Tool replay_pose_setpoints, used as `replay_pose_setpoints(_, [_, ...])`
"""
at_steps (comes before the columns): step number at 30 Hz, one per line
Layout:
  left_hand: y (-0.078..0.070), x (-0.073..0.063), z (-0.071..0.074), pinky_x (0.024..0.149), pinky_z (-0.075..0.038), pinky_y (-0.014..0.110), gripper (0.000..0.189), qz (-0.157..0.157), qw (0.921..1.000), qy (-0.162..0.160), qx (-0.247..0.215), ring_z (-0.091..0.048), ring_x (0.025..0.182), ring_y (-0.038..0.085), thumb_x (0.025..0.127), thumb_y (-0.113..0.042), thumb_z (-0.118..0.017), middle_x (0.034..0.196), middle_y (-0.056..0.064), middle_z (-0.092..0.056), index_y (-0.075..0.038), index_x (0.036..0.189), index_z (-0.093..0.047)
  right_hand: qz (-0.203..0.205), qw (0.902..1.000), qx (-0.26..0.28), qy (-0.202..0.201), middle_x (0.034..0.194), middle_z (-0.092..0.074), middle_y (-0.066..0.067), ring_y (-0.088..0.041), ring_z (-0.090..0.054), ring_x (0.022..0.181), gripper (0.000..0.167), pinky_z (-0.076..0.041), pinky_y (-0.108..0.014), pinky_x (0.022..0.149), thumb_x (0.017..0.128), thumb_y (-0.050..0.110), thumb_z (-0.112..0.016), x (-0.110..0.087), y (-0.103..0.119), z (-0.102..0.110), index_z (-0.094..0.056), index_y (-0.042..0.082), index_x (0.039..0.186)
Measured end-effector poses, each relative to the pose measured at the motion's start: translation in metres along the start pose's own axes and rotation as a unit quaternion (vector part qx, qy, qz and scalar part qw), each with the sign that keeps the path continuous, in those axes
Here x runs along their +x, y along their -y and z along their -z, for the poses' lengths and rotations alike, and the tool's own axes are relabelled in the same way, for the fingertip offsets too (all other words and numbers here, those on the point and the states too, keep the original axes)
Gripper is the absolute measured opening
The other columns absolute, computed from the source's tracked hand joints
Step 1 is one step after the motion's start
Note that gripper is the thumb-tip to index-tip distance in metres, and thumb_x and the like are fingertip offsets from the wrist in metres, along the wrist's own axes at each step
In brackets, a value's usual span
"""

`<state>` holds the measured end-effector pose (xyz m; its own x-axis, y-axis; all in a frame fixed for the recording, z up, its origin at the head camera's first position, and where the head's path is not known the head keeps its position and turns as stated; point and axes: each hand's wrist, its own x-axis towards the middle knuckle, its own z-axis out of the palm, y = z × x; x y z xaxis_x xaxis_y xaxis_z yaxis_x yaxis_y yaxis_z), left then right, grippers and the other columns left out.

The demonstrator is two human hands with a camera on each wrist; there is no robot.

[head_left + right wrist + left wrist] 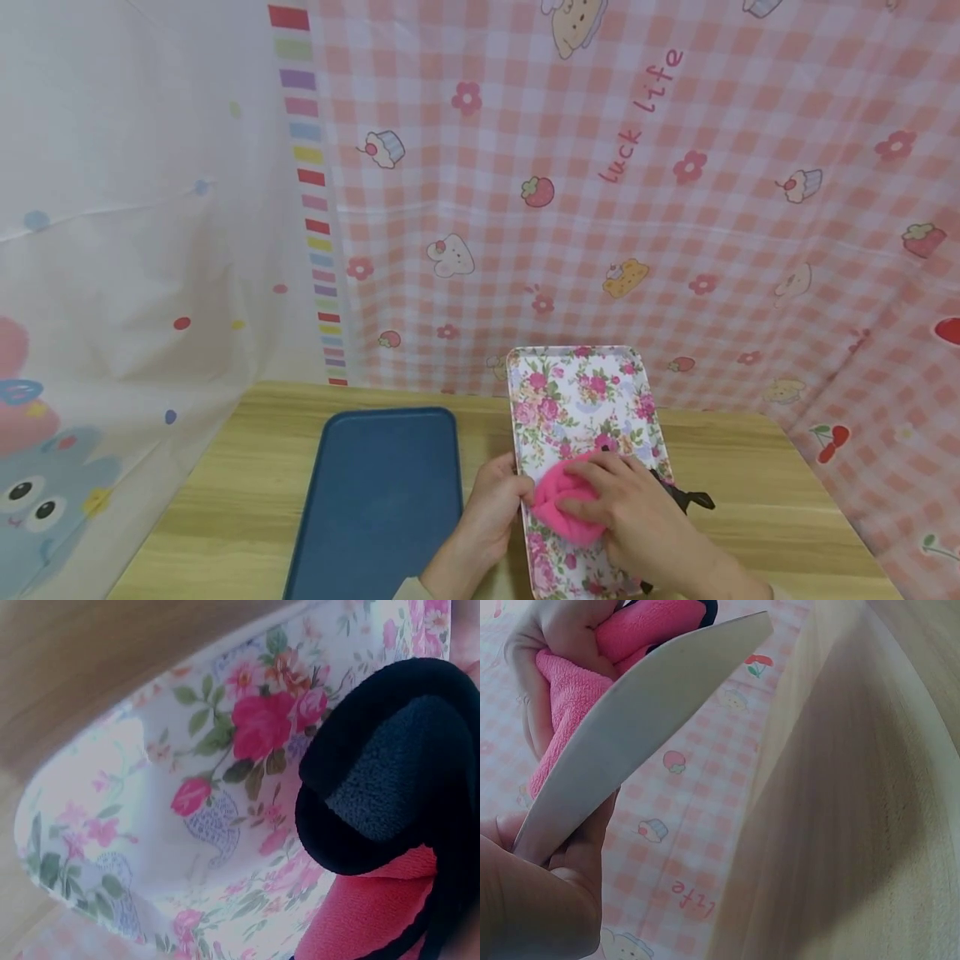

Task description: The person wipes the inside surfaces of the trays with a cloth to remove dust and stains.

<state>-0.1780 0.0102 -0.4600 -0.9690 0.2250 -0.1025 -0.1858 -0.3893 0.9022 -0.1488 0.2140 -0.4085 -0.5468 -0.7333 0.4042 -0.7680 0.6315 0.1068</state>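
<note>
- While the left hand (491,504) grips the left edge of the floral tray (600,396), that tray tilts above the wooden table (202,500).
- Against the floral tray's patterned face, the right hand (641,512) has its fingers curled round a pink cloth (557,504) (trimmed in black, as the right wrist view shows).
- Left of the floral tray, a dark blue tray (382,492) lies flat.
- Behind the floral tray hangs a pink checked curtain (487,208).

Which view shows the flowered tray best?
The head view, since most of the flowered tray shows, pattern included. The left wrist shows its plain underside; the right wrist, one patterned end close, partly behind pink cloth.
</note>
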Motion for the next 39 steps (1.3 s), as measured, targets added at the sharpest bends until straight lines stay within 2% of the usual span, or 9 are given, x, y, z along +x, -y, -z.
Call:
replay_pose_setpoints(5, [0.0,0.0,0.0,0.08,-0.053,0.026,0.061,0.002,1.0,0.0,0.004,-0.066,0.096,0.017,0.06,0.009,-0.051,0.108,0.011,-0.075,0.009,0.119,-0.068,-0.013,0.9999,0.004,0.011,0.128,-0.07,-0.007,-0.033,-0.061,0.115,0.07,-0.052,-0.067,0.092,0.056,-0.01,-0.067,0.003,-0.004,0.003,-0.083,0.027,0.113])
replay_pose_setpoints(12, [0.0,-0.001,0.0,0.072,-0.055,0.026,0.065,0.008,0.9999,0.009,-0.004,-0.07,0.085,0.018,0.06,0.009,-0.049,0.103,0.01,-0.075,0.009,0.123,-0.067,-0.022,0.9998,0.003,-0.001,0.128,-0.069,-0.006,-0.032,-0.061,0.115,0.068,-0.053,-0.054,0.087,0.059,-0.012,-0.067,0.01,-0.011,0.003,-0.082,0.024,0.115])
replay_pose_setpoints(22, [0.0,0.0,-0.001,0.074,-0.054,0.026,0.053,0.007,0.9998,0.017,0.0,-0.07,0.084,0.017,0.061,0.009,-0.048,0.092,0.008,-0.075,0.007,0.11,-0.068,-0.046,0.9989,0.01,0.008,0.13,-0.069,-0.01,-0.031,-0.061,0.115,0.068,-0.054,-0.053,0.093,0.063,-0.011,-0.061,0.031,-0.015,0.006,-0.081,0.022,0.118])
replay_pose_setpoints(25, [0.0,-0.001,-0.001,0.075,-0.054,0.027,0.051,0.006,0.9998,0.02,0.001,-0.071,0.085,0.018,0.061,0.009,-0.048,0.093,0.01,-0.076,0.007,0.108,-0.068,-0.06,0.998,0.012,0.014,0.13,-0.069,-0.011,-0.032,-0.062,0.115,0.067,-0.053,-0.054,0.095,0.064,-0.012,-0.062,0.037,-0.017,0.008,-0.081,0.02,0.119])
replay_pose_setpoints(30, [0.001,-0.001,0.0,0.077,-0.056,0.027,0.055,0.003,0.9995,0.032,-0.009,-0.072,0.089,0.019,0.062,0.009,-0.047,0.101,0.014,-0.077,0.008,0.114,-0.068,-0.08,0.9965,0.014,0.02,0.131,-0.068,-0.014,-0.033,-0.061,0.119,0.064,-0.053,-0.055,0.097,0.066,-0.011,-0.063,0.045,-0.022,0.009,-0.08,0.018,0.121])
replay_pose_setpoints(39, [0.001,-0.001,-0.001,0.081,-0.055,0.027,0.062,0.003,0.9992,0.04,-0.002,-0.072,0.096,0.02,0.063,0.008,-0.049,0.11,0.016,-0.076,0.009,0.123,-0.066,-0.105,0.9945,0.007,-0.002,0.129,-0.069,-0.015,-0.036,-0.061,0.116,0.06,-0.052,-0.058,0.094,0.07,-0.01,-0.064,0.06,-0.03,0.01,-0.079,0.014,0.123])
